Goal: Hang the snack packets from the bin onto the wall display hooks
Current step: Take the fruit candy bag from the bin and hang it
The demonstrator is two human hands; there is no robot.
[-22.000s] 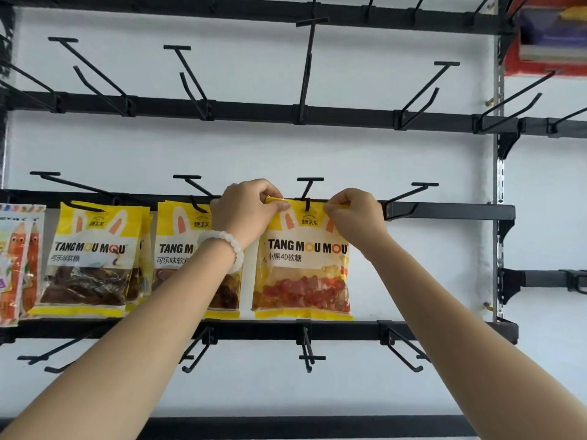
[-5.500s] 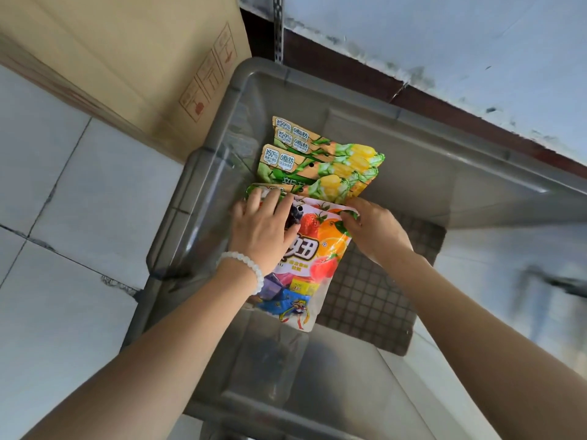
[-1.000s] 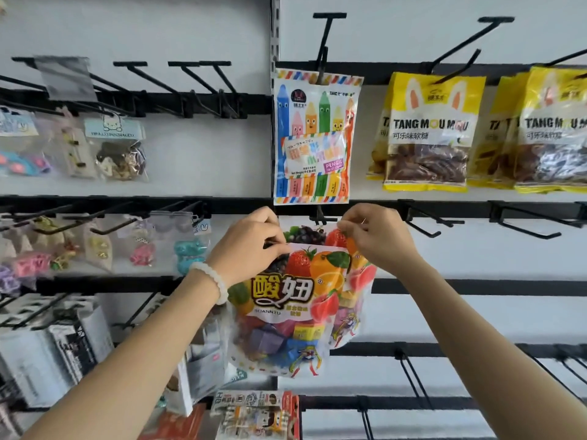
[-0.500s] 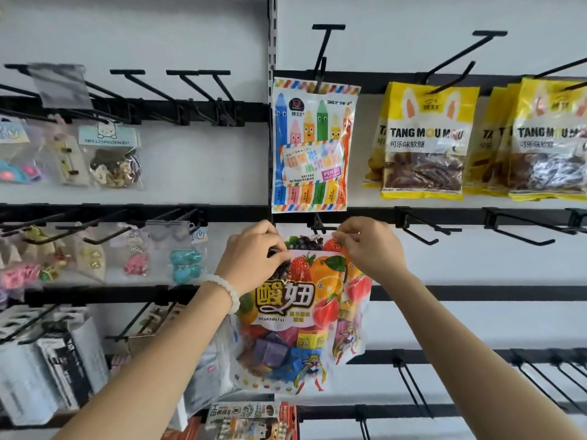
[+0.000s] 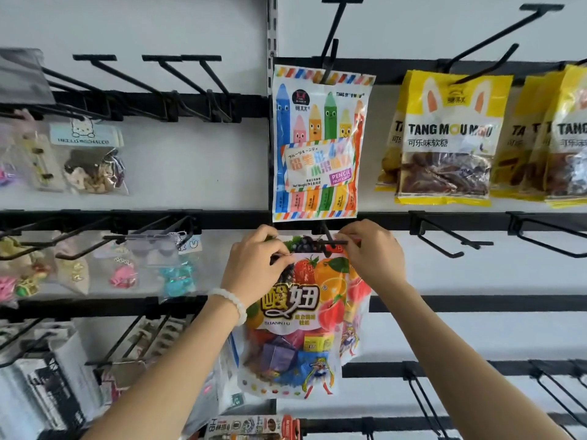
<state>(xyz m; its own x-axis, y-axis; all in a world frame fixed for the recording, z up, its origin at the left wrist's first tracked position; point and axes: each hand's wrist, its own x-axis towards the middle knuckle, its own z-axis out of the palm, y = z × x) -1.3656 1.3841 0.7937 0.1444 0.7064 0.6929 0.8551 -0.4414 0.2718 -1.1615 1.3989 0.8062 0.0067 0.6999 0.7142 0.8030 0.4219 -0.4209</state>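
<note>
Two hands (image 5: 257, 268) on "SUANNIU" packet (image 5: 295, 328)

White wall (image 5: 197, 173), black hook rails (image 5: 460, 222), hung snack packets (image 5: 444, 138), perhaps trinkets.

Both bare forearms reach up and forward, converging toward the middle. The left hand (image 5: 255, 268), with a white bead bracelet (image 5: 229, 300) on its wrist, curls its fingers (image 5: 279, 254) and pinches the top edge of a snack packet (image 5: 295, 325). The right hand (image 5: 373, 254) pinches that edge just opposite, knuckles raised.
</note>
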